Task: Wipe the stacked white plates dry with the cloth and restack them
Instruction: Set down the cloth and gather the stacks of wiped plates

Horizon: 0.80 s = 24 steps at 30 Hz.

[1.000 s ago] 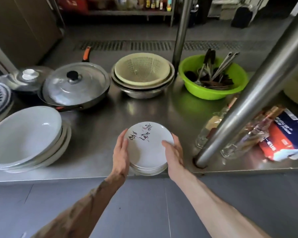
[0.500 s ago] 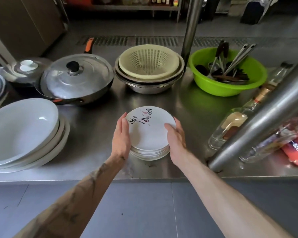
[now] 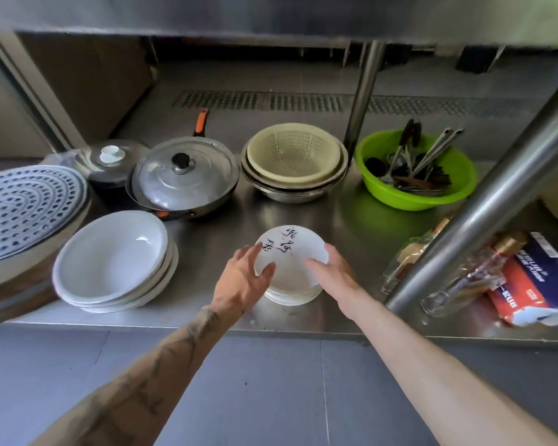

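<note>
A stack of small white plates (image 3: pixel 290 292) stands near the front edge of the steel shelf (image 3: pixel 207 252). The top plate (image 3: pixel 292 252) bears dark and red brush writing and looks tilted up off the ones beneath. My left hand (image 3: pixel 242 280) grips its left rim, thumb lying on the plate's face and fingers round the edge. My right hand (image 3: pixel 334 273) holds the right rim, fingers curled over it. No cloth is in view.
Stacked large white bowls (image 3: pixel 110 262) sit to the left, beside a perforated steamer tray (image 3: pixel 23 201). Behind are a lidded wok (image 3: pixel 184 178), a colander in metal bowls (image 3: pixel 293 156) and a green basin of utensils (image 3: pixel 416 178). A slanted steel post (image 3: pixel 484 204), glass bottles (image 3: pixel 409 262) and a packet (image 3: pixel 535 281) crowd the right.
My view has pulled back and up. My left thumb has come onto the top plate's face, and that plate now tilts above the stack. Both hands stay at the stack's sides.
</note>
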### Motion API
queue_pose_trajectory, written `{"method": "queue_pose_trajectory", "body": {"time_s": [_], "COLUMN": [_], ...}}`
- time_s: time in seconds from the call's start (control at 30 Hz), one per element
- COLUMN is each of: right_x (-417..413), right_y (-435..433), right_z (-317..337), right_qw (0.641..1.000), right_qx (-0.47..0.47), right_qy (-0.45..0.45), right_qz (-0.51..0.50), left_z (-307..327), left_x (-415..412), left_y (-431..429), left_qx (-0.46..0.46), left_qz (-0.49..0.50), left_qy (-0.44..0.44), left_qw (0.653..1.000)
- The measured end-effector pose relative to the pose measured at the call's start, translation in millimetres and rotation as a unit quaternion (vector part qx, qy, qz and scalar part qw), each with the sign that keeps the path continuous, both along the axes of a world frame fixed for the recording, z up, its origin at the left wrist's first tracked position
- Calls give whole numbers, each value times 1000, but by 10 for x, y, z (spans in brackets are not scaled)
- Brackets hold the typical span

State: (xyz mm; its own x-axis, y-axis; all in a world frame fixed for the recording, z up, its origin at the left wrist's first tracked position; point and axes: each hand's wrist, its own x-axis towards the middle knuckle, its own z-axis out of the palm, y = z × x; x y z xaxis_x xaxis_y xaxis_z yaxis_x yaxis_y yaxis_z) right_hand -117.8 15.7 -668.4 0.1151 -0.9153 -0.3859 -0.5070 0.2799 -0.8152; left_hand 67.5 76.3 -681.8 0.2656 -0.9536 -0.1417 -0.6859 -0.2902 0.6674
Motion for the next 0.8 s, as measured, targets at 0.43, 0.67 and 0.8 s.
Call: {"method": "queue_pose_trajectory", "body": {"time_s": [0.43, 0.67, 0.8], "right_x": [25, 81, 270], "right_y": [1191, 1884, 1785], "right_z": [2883, 4819, 5784], "right_qw": [938, 918, 921], "right_qx": [1, 20, -6], "right_qy": [224, 213, 192], "right_qz": [265, 333, 340], "left_z": [3038, 4979, 5949], "left_x": [-147, -143, 38], "left_y": [1292, 2086, 2050], "left_qx": [90, 151, 132], "left_qz": [-85, -31, 1], "left_qy": [-129, -77, -83], "left_qw": [984, 985, 988]}}
